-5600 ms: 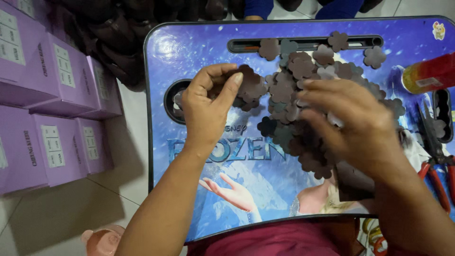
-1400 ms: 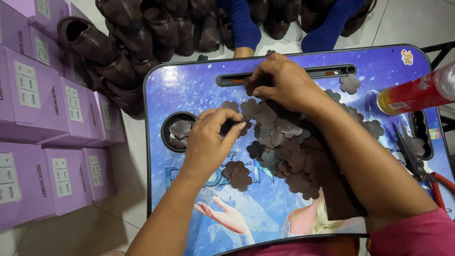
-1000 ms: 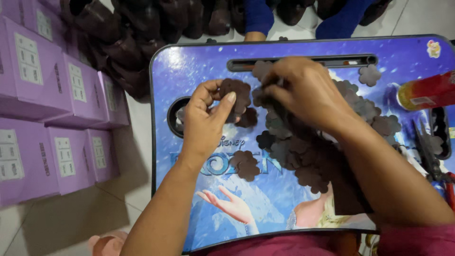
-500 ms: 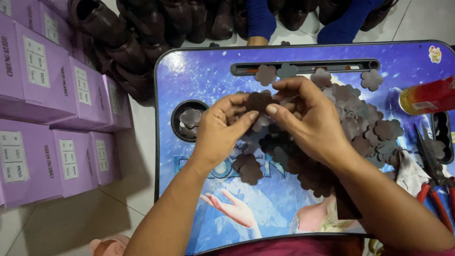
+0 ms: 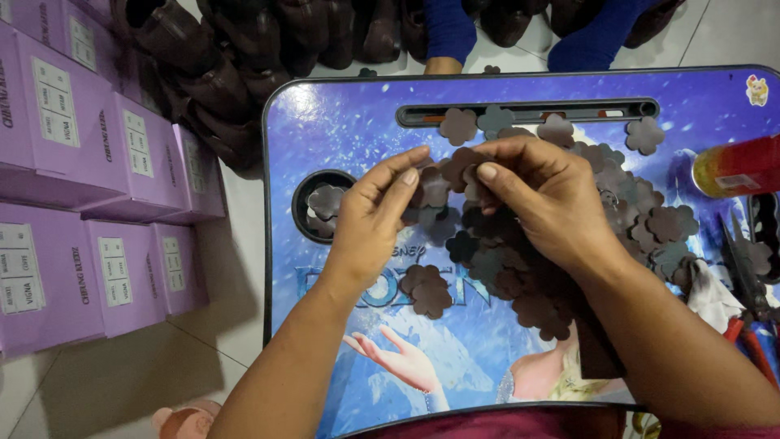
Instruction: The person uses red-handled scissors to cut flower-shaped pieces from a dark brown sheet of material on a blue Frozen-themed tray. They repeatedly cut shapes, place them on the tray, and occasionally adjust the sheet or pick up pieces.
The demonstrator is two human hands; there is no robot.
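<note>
My left hand (image 5: 370, 223) and my right hand (image 5: 540, 195) meet over a blue printed lap tray (image 5: 357, 122). Together their fingertips pinch a dark brown flower-shaped leather piece (image 5: 457, 167). Under my right hand lies a heap of several more flower pieces (image 5: 642, 223). Two flower pieces (image 5: 426, 289) lie apart, just below my left hand. More of them sit in the round cup hole (image 5: 325, 203) to the left of my left hand.
Purple shoe boxes (image 5: 89, 203) are stacked at the left on the tiled floor. Dark brown shoes (image 5: 236, 57) are piled beyond the tray. A red tube (image 5: 735, 167) and red-handled pliers (image 5: 747, 301) lie at the tray's right. Another person's blue sleeves (image 5: 447, 32) show at the top.
Both hands have come together at the tray's middle, from reaching apart into the pile, and now hold one flower piece between them. Two pieces stay below the left hand.
</note>
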